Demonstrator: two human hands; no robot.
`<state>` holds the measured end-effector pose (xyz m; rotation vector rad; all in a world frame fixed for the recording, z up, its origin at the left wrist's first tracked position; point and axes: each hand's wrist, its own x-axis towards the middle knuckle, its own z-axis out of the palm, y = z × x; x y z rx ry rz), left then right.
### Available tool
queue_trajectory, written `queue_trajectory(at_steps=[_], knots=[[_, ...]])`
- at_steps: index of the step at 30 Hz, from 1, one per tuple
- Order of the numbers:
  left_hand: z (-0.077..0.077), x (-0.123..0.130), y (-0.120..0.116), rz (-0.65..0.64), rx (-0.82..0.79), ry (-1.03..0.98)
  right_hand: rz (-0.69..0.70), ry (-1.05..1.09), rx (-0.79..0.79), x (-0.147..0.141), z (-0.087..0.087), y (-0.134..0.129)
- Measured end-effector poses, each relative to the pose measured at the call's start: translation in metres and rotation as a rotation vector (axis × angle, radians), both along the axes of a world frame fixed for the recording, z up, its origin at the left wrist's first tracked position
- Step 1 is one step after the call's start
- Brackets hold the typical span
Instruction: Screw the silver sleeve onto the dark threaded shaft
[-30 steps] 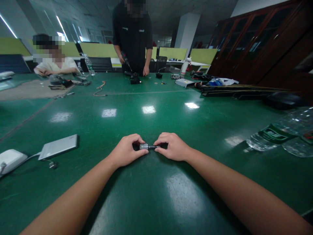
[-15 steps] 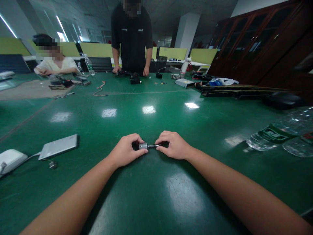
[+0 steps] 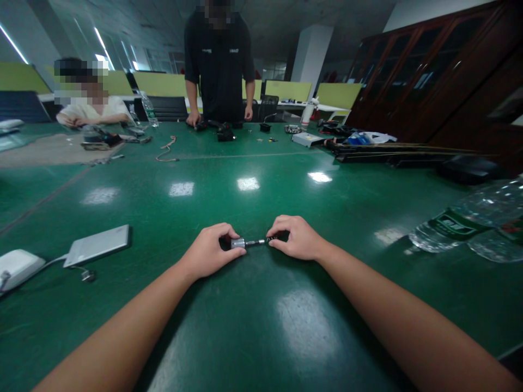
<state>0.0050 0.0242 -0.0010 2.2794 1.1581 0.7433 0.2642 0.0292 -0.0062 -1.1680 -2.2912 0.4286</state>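
Note:
Just above the green table (image 3: 229, 321), my left hand (image 3: 210, 250) pinches a silver metal cylinder (image 3: 238, 243) between thumb and fingers. A thin shaft (image 3: 255, 242) sticks out of the cylinder to the right, its end free. My right hand (image 3: 296, 238) is closed on a small dark coiled piece, which looks like a spring (image 3: 272, 238). A narrow gap separates this piece from the shaft's tip. The two are roughly in line.
At left lie a grey flat box (image 3: 98, 245) and a white device (image 3: 18, 268) joined by a cable. Water bottles (image 3: 449, 228) stand at right. Across the table are two people, a cord (image 3: 166, 149), tools and a silver box (image 3: 307, 139).
My right hand has moved slightly right, drawing the dark coiled piece off the shaft and baring its tip. My left hand still holds the cylinder in nearly the same place.

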Motion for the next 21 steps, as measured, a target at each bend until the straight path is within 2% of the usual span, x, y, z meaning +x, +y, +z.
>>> queue_trajectory(at_steps=[7,13,16,21], knots=[[0.0,0.0,0.001,-0.006,-0.009,0.0,0.05,0.035,0.002,-0.005,0.0,-0.004],[-0.004,0.0,0.002,-0.089,0.011,-0.024,0.048,0.046,-0.025,-0.029,-0.004,-0.011],[-0.002,0.0,0.002,-0.105,0.012,-0.02,0.061,0.02,0.012,-0.037,-0.005,-0.013],[0.001,0.001,0.002,-0.1,0.002,-0.038,0.116,0.022,0.031,-0.036,-0.006,-0.012]])
